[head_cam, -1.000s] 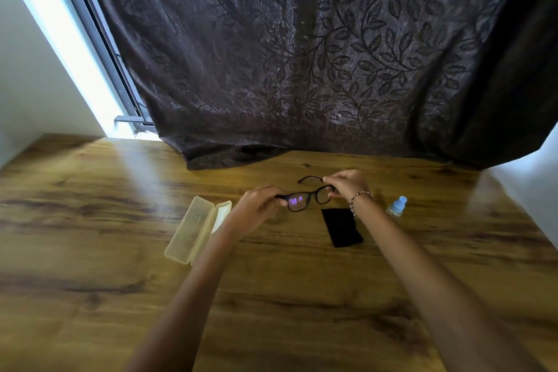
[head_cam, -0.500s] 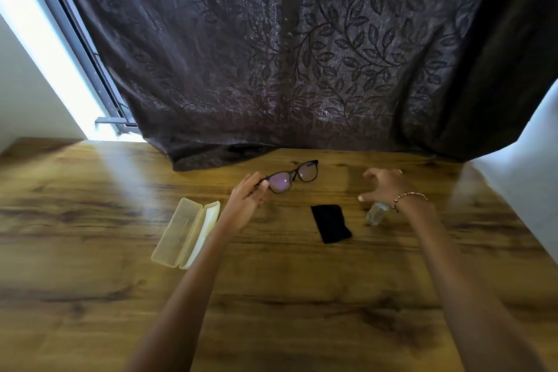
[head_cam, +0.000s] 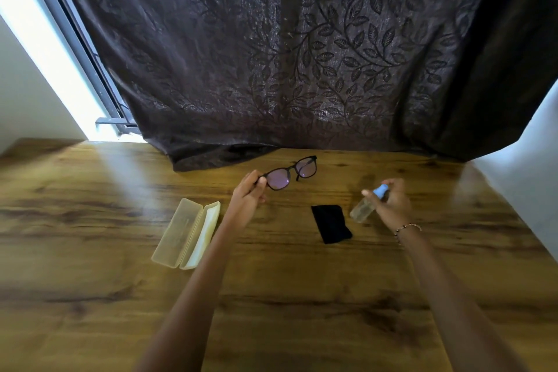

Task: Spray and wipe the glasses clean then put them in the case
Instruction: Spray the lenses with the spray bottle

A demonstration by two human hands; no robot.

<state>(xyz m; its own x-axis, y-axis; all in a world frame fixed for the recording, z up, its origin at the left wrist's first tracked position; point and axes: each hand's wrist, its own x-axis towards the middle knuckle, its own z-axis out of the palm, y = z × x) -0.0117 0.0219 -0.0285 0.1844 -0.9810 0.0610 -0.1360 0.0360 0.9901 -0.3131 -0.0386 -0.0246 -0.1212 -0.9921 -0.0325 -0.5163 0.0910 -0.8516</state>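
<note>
Currently, the left hand [head_cam: 246, 198] pinches the glasses [head_cam: 291, 173] at one end of the frame, thumb and fingers closed on the corner beside the nearer lens. The glasses are lifted clear of the wooden table [head_cam: 90, 296], with the frame angled up and away toward the right, both lenses showing a faint purple tint. The far end of the frame is unsupported.

The right hand [head_cam: 392, 204] is closed around the spray bottle [head_cam: 367, 205]. The bottle is a small clear container with a light blue top; it is tilted, top upward, base pointing down and to the left, and held above the table. One finger extends along the blue top. A beaded bracelet [head_cam: 407, 228] sits on the right wrist.

Between the two hands, a black cloth [head_cam: 331, 223] lies flat on the table, just beside the bottle's base. The case [head_cam: 187, 235], translucent yellow, lies open on the table to the left of the left forearm, both halves facing up. A dark leaf-patterned curtain [head_cam: 302, 54] hangs behind the table, its hem resting on the far edge.
</note>
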